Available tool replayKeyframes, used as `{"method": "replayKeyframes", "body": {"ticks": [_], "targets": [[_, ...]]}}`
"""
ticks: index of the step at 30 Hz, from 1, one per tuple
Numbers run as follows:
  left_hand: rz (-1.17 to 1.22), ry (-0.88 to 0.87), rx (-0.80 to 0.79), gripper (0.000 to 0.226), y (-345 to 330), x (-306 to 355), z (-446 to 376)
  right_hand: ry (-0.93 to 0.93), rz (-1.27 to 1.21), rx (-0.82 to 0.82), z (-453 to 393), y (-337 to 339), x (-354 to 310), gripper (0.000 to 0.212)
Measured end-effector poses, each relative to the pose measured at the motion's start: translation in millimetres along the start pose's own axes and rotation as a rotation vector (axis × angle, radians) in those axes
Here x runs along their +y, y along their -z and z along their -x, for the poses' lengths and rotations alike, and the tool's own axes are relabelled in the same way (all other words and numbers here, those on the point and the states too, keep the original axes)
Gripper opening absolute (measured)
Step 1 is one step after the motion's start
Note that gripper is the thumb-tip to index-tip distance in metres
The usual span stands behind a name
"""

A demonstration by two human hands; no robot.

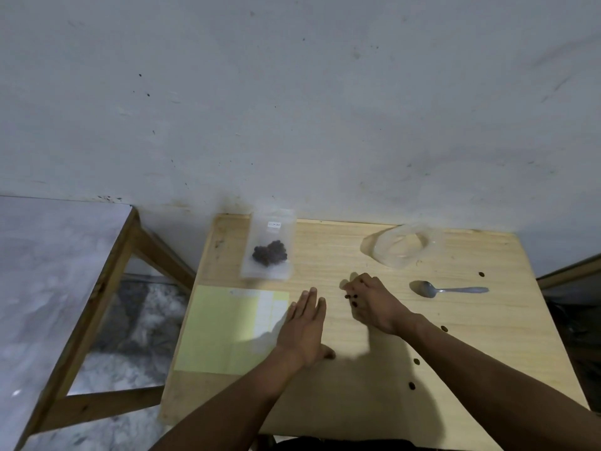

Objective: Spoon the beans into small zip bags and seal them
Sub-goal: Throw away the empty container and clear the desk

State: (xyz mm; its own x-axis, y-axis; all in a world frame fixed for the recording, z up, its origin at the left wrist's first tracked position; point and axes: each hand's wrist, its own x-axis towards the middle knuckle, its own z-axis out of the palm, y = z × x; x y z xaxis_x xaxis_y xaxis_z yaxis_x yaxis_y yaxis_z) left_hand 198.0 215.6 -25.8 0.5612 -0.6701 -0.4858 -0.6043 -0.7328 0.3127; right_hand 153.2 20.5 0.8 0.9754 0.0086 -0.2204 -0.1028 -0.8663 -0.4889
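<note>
While the left hand point(305, 323) is lying flat on the wooden table point(471, 353) with its fingers straight and together, palm down, its outer edge is just overlapping the right border of a pale yellow sheet point(224, 330) that is lying on the table's left part. To the right of it, the right hand point(370, 301) is curling its fingers loosely over a few dark beans point(353, 297), which are showing at its fingertips; whether it is pinching them or only cupping them against the table is not something I can tell. Behind the yellow sheet, near the far left edge of the table and close to the wall point(292, 92), a small clear zip bag point(268, 245) is lying flat with a clump of dark beans sitting inside it and a small white label near its top; whether its seal is closed cannot be made out. At the far right, a clear, crumpled plastic bag point(401, 244) is lying slack on the table. Just in front of that, a metal spoon point(447, 289) is lying on its own, bowl toward the hands and handle pointing right, well apart from both hands. Several single dark beans are lying scattered on the right half of the table, one near the plastic bag and others beside the right forearm. To the left, a grey-topped table with a wooden frame point(58, 271) is standing apart.
</note>
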Motion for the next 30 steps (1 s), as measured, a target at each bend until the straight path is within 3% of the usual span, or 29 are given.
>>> {"method": "replayKeyframes", "body": {"ticks": [5, 8, 11, 16, 19, 21, 23, 25, 30], "targets": [[0.016, 0.004, 0.015, 0.115, 0, 0, 1, -0.134, -0.046, -0.092, -6, -8, 0, 0.029], [0.025, 0.009, 0.016, 0.115, 0, 1, 2, -0.095, -0.008, 0.022, -2, -13, -9, 0.016], [0.024, 0.013, 0.018, 0.114, 1, -1, 3, -0.038, 0.102, 0.143, 2, -15, -20, 0.026], [0.026, 0.010, 0.022, 0.113, 1, -1, 4, -0.102, 0.283, -0.035, 4, -17, -30, 0.025], [0.027, 0.004, 0.025, 0.113, 0, -2, 4, -0.184, 0.239, 0.006, 3, -20, -33, 0.022], [0.032, -0.002, 0.020, 0.113, 0, -4, 5, -0.343, -0.099, 0.137, 5, -15, -36, 0.015], [0.029, -0.012, 0.016, 0.113, 0, -5, 6, -0.596, -0.642, 0.249, 10, -11, -36, 0.016], [0.026, -0.022, 0.017, 0.112, 0, -7, 6, -0.737, -1.168, 0.254, 18, -8, -28, 0.017], [0.010, -0.044, 0.022, 0.112, -3, -11, 5, -0.658, -2.165, 0.410, 44, 6, -7, 0.018]]}}
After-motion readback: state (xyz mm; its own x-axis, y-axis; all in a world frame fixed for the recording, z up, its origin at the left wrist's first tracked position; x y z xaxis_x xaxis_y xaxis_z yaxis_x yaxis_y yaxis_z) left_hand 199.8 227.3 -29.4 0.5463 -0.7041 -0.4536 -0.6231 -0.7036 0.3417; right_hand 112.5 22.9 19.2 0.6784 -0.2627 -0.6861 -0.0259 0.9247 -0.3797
